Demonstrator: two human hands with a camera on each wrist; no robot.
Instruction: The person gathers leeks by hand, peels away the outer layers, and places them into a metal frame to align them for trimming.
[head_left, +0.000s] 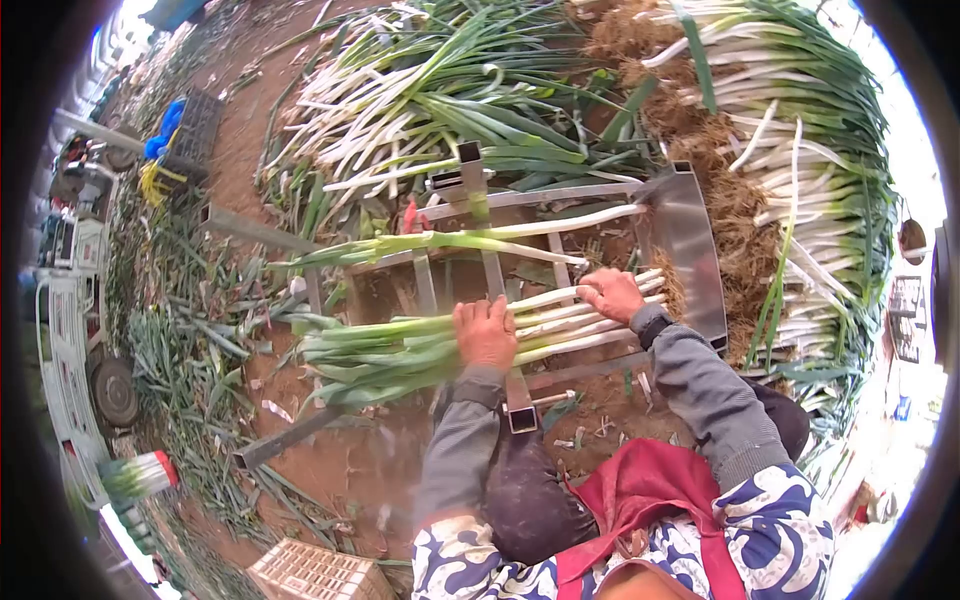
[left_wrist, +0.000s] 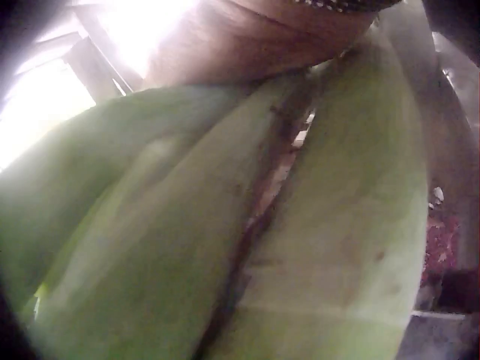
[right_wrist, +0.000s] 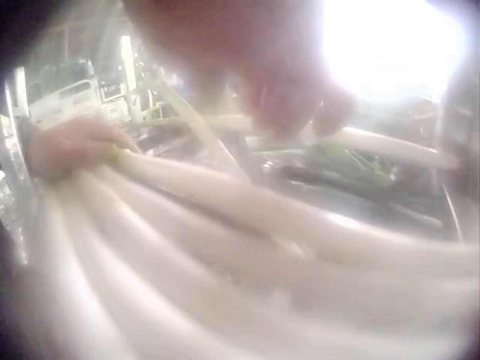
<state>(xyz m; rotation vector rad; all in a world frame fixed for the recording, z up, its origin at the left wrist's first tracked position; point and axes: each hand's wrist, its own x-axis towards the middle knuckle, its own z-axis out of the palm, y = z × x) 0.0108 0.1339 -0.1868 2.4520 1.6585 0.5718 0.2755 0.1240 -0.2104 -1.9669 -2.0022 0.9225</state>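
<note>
A bunch of leeks lies across a metal rack, green leaves to the left and white stalks with roots to the right. My left hand grips the bunch where green turns to white. In the left wrist view broad leaves fill most of the picture below the wrist. Over the white stalks is my right hand, its fingers loosely bent. The right wrist view shows its blurred fingertips above the nearest stalk. Just beyond the bunch, loose leeks lie on the rack.
A heap of leeks lies on the soil at the back. Rows of leeks with brown roots stand along the right. A metal plate closes the rack's right end. Leaf scraps cover the left ground; a plastic crate is in front.
</note>
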